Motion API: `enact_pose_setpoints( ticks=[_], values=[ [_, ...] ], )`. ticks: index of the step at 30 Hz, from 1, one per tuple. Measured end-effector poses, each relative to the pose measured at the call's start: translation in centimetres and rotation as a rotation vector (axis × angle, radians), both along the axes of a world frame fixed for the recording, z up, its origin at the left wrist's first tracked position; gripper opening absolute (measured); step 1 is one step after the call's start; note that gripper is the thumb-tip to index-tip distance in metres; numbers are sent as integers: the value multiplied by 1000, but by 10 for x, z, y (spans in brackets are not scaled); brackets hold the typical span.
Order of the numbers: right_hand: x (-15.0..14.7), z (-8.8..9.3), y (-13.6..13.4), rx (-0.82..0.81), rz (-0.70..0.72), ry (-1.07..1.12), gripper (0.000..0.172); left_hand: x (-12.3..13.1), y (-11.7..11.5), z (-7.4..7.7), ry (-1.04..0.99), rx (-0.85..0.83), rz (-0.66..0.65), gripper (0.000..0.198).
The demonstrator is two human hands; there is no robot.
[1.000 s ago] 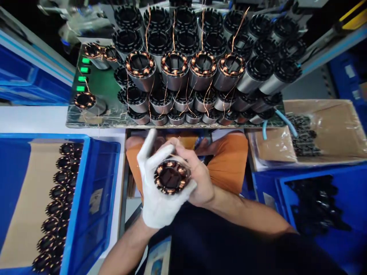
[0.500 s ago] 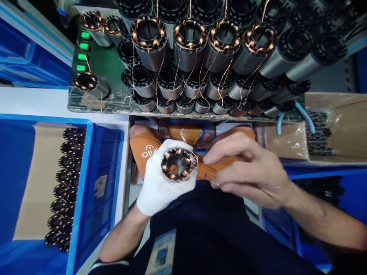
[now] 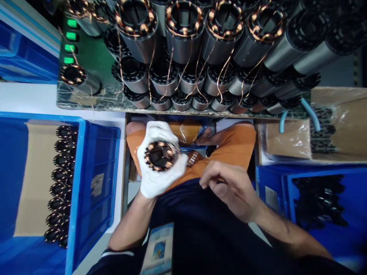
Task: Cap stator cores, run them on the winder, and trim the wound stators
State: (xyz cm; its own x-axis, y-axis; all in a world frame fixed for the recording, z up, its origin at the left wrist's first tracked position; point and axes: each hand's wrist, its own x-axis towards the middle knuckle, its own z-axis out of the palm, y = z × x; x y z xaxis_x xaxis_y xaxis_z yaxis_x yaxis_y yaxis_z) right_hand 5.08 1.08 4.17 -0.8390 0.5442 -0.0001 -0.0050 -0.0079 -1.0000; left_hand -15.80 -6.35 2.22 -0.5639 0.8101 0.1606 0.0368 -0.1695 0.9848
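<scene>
My left hand [image 3: 155,181], in a white glove, is wrapped round a motor stator [image 3: 161,156]. The stator's ring of copper windings and dark slotted end face up towards me, and the glove covers most of its side. To the right and a little lower, my bare right hand [image 3: 229,189] is apart from the stator. Its fingers are curled, with thumb and index close together. Whatever they hold, if anything, is too small or hidden to make out.
Rows of stators [image 3: 183,36] with loose copper wires stand on a green bench [image 3: 94,61] ahead. A blue crate [image 3: 76,179] with wound stators is at left. Blue-handled pliers [image 3: 311,114] lie by a cardboard box [image 3: 289,137]; a blue bin [image 3: 355,206] of black parts is at right.
My left hand has moved left with the stator. My right hand has drawn down and away from it, its fingers more curled. The view has shifted slightly.
</scene>
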Motion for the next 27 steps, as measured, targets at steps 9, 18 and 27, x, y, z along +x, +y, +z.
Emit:
enact_pose_setpoints(
  ticks=[9, 18, 27],
  values=[
    [-9, -12, 3, -203, 101, 29, 50, 13, -26, 0, -186, -71, -310, 62],
    [-2, 5, 18, 232, 23, 75, 37, 33, -16, -6, -1024, -180, -317, 51],
    [-12, 3, 1, 306, 221, 35, 35, 43, -19, -10, -927, -296, -200, 57]
  ],
)
